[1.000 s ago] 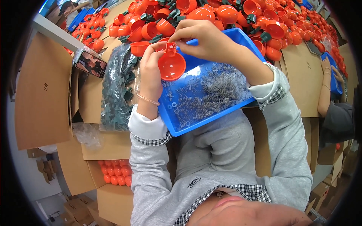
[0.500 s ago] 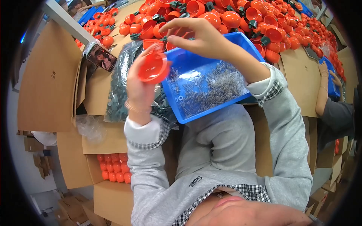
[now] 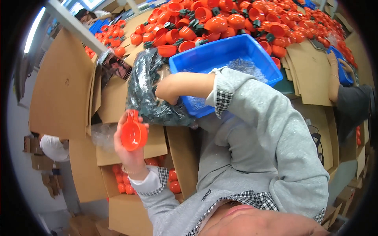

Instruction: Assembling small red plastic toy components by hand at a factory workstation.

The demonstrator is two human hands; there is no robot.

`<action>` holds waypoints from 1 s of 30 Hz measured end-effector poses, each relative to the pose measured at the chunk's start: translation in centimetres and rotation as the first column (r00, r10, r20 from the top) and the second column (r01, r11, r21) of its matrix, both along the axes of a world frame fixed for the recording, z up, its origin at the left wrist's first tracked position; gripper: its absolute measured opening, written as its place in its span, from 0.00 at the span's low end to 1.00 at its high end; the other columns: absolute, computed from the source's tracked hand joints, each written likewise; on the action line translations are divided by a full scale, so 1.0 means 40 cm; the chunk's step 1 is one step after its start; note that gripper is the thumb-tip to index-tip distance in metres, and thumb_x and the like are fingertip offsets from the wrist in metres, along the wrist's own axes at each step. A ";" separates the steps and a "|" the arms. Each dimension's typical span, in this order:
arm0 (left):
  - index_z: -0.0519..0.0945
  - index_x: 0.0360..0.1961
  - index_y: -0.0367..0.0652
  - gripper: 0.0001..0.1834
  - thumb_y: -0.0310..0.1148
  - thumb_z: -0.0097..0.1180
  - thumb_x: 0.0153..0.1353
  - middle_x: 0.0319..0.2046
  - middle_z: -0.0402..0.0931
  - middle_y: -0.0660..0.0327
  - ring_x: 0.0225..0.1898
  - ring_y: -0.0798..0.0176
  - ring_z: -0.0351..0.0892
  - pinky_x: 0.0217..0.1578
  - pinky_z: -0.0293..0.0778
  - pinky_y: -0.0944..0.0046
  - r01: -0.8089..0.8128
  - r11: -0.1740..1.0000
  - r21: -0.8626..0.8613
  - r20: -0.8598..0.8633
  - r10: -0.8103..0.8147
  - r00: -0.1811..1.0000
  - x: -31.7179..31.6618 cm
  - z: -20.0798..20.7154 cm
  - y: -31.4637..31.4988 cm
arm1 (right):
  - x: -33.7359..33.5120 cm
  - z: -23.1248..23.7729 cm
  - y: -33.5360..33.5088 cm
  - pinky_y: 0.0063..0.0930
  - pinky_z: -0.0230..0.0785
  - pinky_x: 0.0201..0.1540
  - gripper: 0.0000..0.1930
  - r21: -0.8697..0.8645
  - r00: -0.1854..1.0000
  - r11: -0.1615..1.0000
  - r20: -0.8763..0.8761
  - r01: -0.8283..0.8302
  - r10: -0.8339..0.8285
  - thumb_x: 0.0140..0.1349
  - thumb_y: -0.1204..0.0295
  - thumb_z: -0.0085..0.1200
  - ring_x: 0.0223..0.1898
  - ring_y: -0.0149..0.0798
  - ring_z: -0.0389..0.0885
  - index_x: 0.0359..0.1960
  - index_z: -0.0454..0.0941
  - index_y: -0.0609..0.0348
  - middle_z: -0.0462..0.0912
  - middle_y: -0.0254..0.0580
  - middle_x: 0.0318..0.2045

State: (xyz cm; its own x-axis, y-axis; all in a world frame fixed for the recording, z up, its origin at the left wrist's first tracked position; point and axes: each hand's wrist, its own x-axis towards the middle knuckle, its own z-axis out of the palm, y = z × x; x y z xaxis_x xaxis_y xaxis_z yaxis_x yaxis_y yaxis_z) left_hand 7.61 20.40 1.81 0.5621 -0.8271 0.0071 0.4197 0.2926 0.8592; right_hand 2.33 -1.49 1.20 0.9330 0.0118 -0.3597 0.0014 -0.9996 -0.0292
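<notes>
My left hand [image 3: 128, 156] is closed round an orange-red plastic cup [image 3: 133, 135]. The cup's hollow faces up, and a short slotted handle points away from me. Its place is left of the clear bag [image 3: 141, 96] of dark green plastic parts, above an open carton. My right hand [image 3: 168, 89] reaches across into that bag, bent at the wrist. Its fingers are hidden among the bag's folds, so what they hold does not show. Beside the right forearm stands a blue bin [image 3: 179, 62] with many small metal springs [image 3: 246, 67] in it.
A big heap of orange-red cups with green clips [image 3: 216, 24] covers the table's far side. A phone [image 3: 116, 66] leans at the left by cardboard flaps [image 3: 59, 88]. Rows of orange-red cups [image 3: 126, 179] lie in the carton below. A co-worker's arm [image 3: 334, 76] is at the right.
My left hand has moved down and left with the cup, turning its handle away from me. From above the bin's far edge, my right hand has come left and down into the bag.
</notes>
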 end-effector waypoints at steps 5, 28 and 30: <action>0.64 0.55 0.34 0.27 0.45 0.36 0.63 0.42 0.72 0.49 0.37 0.54 0.77 0.39 0.75 0.58 0.079 0.996 0.044 0.033 -0.081 0.996 0.002 -0.053 -0.002 | 0.007 -0.001 0.004 0.39 0.73 0.38 0.16 -0.067 0.998 0.998 -0.053 0.009 -0.013 0.41 0.72 0.59 0.40 0.47 0.81 0.36 0.82 0.59 0.82 0.46 0.35; 0.66 0.53 0.29 0.24 0.38 0.39 0.62 0.41 0.74 0.49 0.39 0.56 0.77 0.40 0.78 0.57 0.339 0.933 0.119 0.051 -0.347 0.937 -0.075 -0.055 0.022 | 0.037 -0.040 -0.016 0.38 0.73 0.40 0.18 -0.130 0.999 0.992 0.038 -0.002 0.007 0.45 0.61 0.63 0.36 0.45 0.81 0.34 0.82 0.62 0.83 0.46 0.33; 0.66 0.53 0.29 0.24 0.38 0.39 0.62 0.41 0.74 0.49 0.39 0.55 0.77 0.39 0.78 0.57 0.334 0.933 0.131 0.052 -0.343 0.938 -0.087 -0.047 0.010 | 0.031 -0.042 -0.025 0.37 0.72 0.40 0.17 -0.138 0.997 0.990 0.074 -0.016 0.027 0.44 0.62 0.63 0.37 0.45 0.81 0.34 0.83 0.60 0.83 0.46 0.34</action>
State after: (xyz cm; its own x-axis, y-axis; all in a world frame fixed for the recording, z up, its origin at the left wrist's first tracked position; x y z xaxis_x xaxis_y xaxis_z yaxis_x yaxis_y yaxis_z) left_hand 4.11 20.78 -0.08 0.2504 -0.9654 -0.0721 0.4111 0.0386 0.9108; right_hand 3.59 -2.49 -0.48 0.9576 -0.0122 -0.2878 0.0200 -0.9939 0.1088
